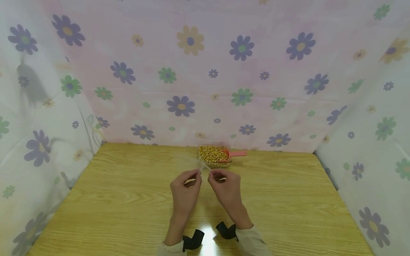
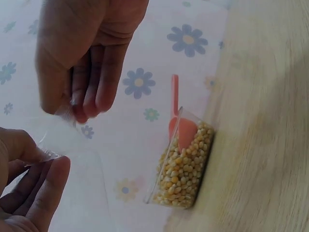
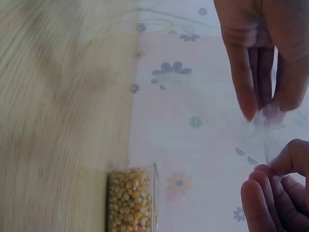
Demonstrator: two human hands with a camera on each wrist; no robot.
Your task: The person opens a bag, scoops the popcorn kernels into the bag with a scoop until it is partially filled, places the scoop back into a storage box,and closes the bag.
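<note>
My left hand [image 1: 187, 190] and right hand [image 1: 226, 186] face each other above the table. Between thumb and fingertips each one pinches an edge of a thin clear plastic bag [image 2: 65, 137]. Its film is so transparent that its full outline is hard to make out. Just beyond the fingertips sits a clear box of corn kernels [image 1: 213, 154], apart from both hands. A pink scoop [image 1: 237, 154] rests in the corn with its handle sticking out to the right. The right wrist view shows the film [image 3: 263, 128] stretched between the two hands.
The wood-grain table [image 1: 128, 185] carries the box near its back edge. A flower-printed cloth [image 1: 214, 81] hangs behind the table and along both sides. Black camera mounts [image 1: 193, 240] are strapped to both wrists.
</note>
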